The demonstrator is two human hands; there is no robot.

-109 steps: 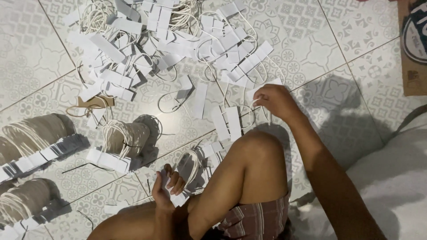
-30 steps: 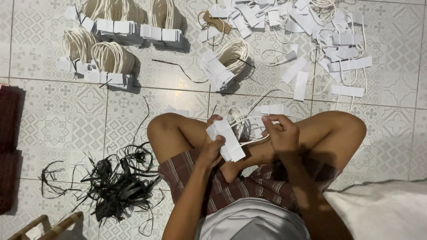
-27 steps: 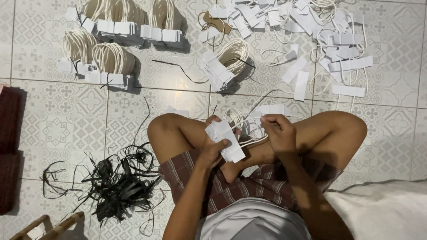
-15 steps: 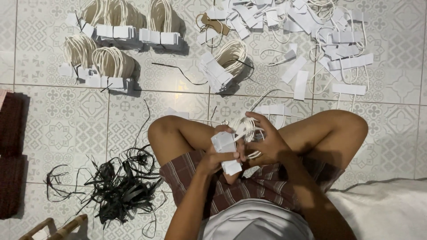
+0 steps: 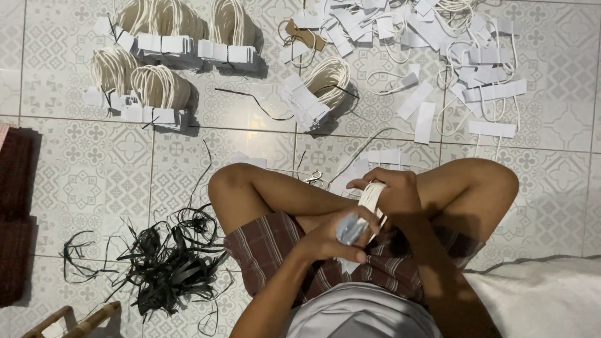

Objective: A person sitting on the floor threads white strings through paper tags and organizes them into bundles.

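Both hands meet over the person's lap, between the crossed knees. Left hand (image 5: 335, 235) is curled shut around a small stack of white paper tags (image 5: 350, 228); only the grey-white end of the stack shows between thumb and fingers, and a corner pokes out below the palm. Right hand (image 5: 391, 191) is closed over the loops of white cord (image 5: 372, 194) that run up from the tags; its fingers cover most of the cord, so how many loops it holds cannot be made out.

Ahead on the tiled floor (image 5: 69, 181) lie 5 finished bundles of looped cord with tags, for example one at the upper left (image 5: 113, 78) and one near the middle (image 5: 316, 91). A spread of loose tags and cords (image 5: 463, 56) fills the upper right and runs off the top edge. A thin black strip (image 5: 253, 103) lies between the bundles. Just beyond the left knee a small metal object (image 5: 314, 178) rests on the tile; it is too small to tell what it is.

To the left of the legs sits a tangle of black strips (image 5: 166, 260). A dark red mat (image 5: 15, 213) is cut off by the left edge, a wooden piece (image 5: 75, 319) by the bottom edge, and pale cloth (image 5: 538, 297) by the lower right corner.
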